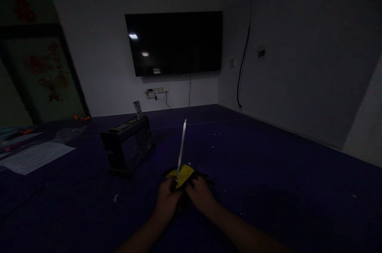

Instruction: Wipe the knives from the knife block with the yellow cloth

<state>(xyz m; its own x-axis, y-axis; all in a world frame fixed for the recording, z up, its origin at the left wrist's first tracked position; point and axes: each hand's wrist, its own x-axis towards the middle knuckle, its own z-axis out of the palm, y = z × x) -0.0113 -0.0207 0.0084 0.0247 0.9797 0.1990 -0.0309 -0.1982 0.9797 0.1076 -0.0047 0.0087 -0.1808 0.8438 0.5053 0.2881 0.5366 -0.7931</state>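
Note:
The room is dim. My left hand (166,201) is closed around the lower end of a long thin metal blade or rod (181,147) that stands nearly upright over the dark blue table (268,165). My right hand (200,195) is closed on a yellow cloth (184,174) pressed against the base of the blade. Both hands meet low in the middle of the view. What the blade's handle looks like is hidden by my fingers.
A black block-shaped holder (127,145) with a metal handle (137,109) sticking out of its top stands left of the hands. Papers (36,156) lie at the far left. A dark wall screen (174,42) hangs behind, and walls border the table's back and right.

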